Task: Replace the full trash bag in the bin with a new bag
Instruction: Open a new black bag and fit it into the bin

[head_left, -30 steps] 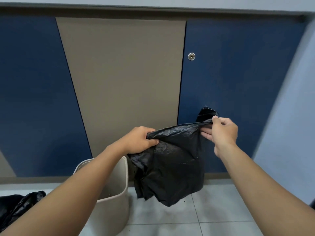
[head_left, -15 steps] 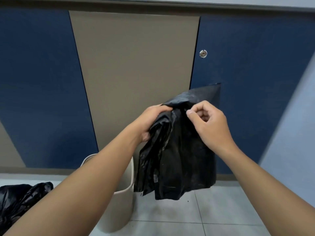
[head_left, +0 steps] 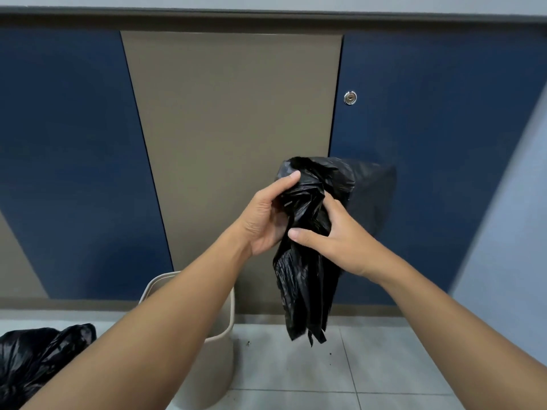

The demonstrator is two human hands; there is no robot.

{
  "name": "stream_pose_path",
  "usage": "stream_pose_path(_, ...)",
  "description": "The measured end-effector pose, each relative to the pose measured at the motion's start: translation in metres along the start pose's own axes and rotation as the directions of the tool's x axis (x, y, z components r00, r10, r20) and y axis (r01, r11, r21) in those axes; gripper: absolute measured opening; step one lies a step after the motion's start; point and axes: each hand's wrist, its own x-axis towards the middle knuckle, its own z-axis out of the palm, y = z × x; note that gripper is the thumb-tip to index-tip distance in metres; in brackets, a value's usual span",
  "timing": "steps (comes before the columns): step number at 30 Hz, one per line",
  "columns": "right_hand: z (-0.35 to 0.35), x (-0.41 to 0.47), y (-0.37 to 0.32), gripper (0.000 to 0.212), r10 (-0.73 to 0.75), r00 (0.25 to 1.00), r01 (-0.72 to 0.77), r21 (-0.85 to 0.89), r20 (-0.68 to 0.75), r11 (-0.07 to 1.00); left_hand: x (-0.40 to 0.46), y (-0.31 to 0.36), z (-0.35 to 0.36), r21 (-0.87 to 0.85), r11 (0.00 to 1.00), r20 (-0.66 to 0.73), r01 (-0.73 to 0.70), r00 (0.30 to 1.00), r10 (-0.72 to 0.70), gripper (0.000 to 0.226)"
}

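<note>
Left of the bin [head_left: 207, 350], the full bag [head_left: 32, 359] lies slumped and glossy on the floor. The bin is smooth, beige, unlined. Above and right of it, left hand [head_left: 266, 214] and right hand [head_left: 334, 235] clutch the bunched new bag [head_left: 305, 276], thin crinkled film; its mouth may cling shut or tear if yanked.

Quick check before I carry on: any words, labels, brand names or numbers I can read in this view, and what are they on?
None can be read.
New black bag, held by the left hand and right hand: plain, no print.
Beige bin: no label on the side that shows.
Full bag on the floor: no print.
Cabinet lock: too small to tell any marking.
</note>
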Motion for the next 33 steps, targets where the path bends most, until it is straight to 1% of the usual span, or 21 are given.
stream_pose_path(2,-0.006,0.006,0.001,0.077,0.013,0.996,-0.017,-0.043,-0.089,0.999,-0.003,-0.001,-0.001,0.066,0.998,-0.004,-0.015,1.0,0.016,0.036)
stream_pose_path(4,-0.012,0.011,0.004,0.045,0.031,0.981,-0.032,0.001,-0.191,0.999,-0.003,-0.007,-0.002,0.233,0.972,-0.047,-0.042,0.997,0.055,0.047)
stream_pose_path(5,-0.013,0.012,0.006,0.032,0.056,0.969,-0.047,0.042,-0.241,0.998,-0.003,-0.01,-0.002,0.358,0.931,-0.041,-0.075,0.995,0.096,0.051)
stream_pose_path(6,-0.014,0.014,0.011,0.023,0.087,0.951,-0.066,0.08,-0.295,0.995,-0.004,-0.013,-0.002,0.5,0.859,0.003,-0.111,0.992,0.126,0.053)
stream_pose_path(7,-0.014,0.016,0.015,0.017,0.121,0.93,-0.086,0.114,-0.346,0.99,-0.003,-0.018,-0.002,0.647,0.751,0.069,-0.135,0.991,0.118,0.053)
stream_pose_path(8,-0.015,0.017,0.02,0.014,0.157,0.908,-0.106,0.148,-0.389,0.983,-0.003,-0.023,-0.004,0.785,0.604,0.111,-0.139,0.99,0.083,0.057)
stream_pose_path(9,-0.015,0.018,0.024,0.012,0.193,0.885,-0.126,0.182,-0.423,0.975,-0.002,-0.028,-0.006,0.886,0.451,0.105,-0.11,0.994,0.035,0.064)
stream_pose_path(10,-0.017,0.018,0.028,0.012,0.221,0.865,-0.139,0.21,-0.45,0.968,-0.002,-0.031,-0.008,0.943,0.326,0.079,-0.073,0.997,-0.006,0.069)
stream_pose_path(11,-0.019,0.017,0.032,0.013,0.236,0.849,-0.143,0.225,-0.473,0.964,0.0,-0.033,-0.012,0.969,0.243,0.049,-0.039,0.998,-0.037,0.068)
stream_pose_path(12,-0.022,0.016,0.035,0.015,0.239,0.838,-0.142,0.226,-0.491,0.964,0.001,-0.032,-0.016,0.979,0.203,0.018,-0.006,0.998,-0.056,0.059)
stream_pose_path(14,-0.029,0.012,0.043,0.017,0.221,0.838,-0.145,0.185,-0.498,0.972,0.004,-0.029,-0.026,0.989,0.141,-0.049,0.053,0.998,-0.028,0.026)
stream_pose_path(15,-0.032,0.01,0.047,0.019,0.215,0.845,-0.153,0.164,-0.49,0.975,0.004,-0.027,-0.032,0.992,0.104,-0.074,0.07,0.997,0.036,0.016)
stream_pose_path(17,-0.036,0.004,0.057,0.024,0.237,0.854,-0.189,0.147,-0.463,0.971,0.002,-0.024,-0.045,0.99,0.036,-0.138,0.133,0.967,0.215,0.006)
stream_pose_path(18,-0.038,0.001,0.063,0.025,0.256,0.855,-0.218,0.134,-0.451,0.967,0.0,-0.023,-0.051,0.98,0.032,-0.195,0.194,0.935,0.295,0.005)
stream_pose_path(20,-0.04,-0.006,0.076,0.026,0.271,0.858,-0.272,0.061,-0.436,0.96,-0.003,-0.021,-0.063,0.945,0.109,-0.326,0.308,0.865,0.381,0.009)
stream_pose_path(22,-0.043,-0.012,0.09,0.028,0.277,0.854,-0.313,-0.01,-0.44,0.95,-0.004,-0.016,-0.073,0.899,0.222,-0.437,0.377,0.801,0.41,0.015)
stream_pose_path(24,-0.046,-0.018,0.103,0.027,0.296,0.834,-0.35,-0.03,-0.466,0.936,-0.007,-0.011,-0.083,0.85,0.326,-0.524,0.414,0.727,0.444,0.025)
stream_pose_path(26,-0.05,-0.023,0.113,0.014,0.323,0.816,-0.376,-0.016,-0.478,0.926,-0.011,-0.007,-0.091,0.794,0.422,-0.602,0.437,0.655,0.456,0.031)
stream_pose_path(27,-0.051,-0.026,0.117,0.011,0.329,0.819,-0.382,-0.018,-0.471,0.924,-0.012,-0.006,-0.096,0.771,0.458,-0.631,0.443,0.633,0.449,0.032)
stream_pose_path(30,-0.053,-0.03,0.126,0.018,0.326,0.838,-0.399,-0.086,-0.437,0.913,-0.014,-0.003,-0.103,0.746,0.492,-0.655,0.449,0.623,0.426,0.024)
stream_pose_path(33,-0.054,-0.028,0.128,0.024,0.285,0.83,-0.416,-0.192,-0.48,0.889,-0.015,-0.001,-0.105,0.755,0.49,-0.646,0.435,0.621,0.444,0.022)
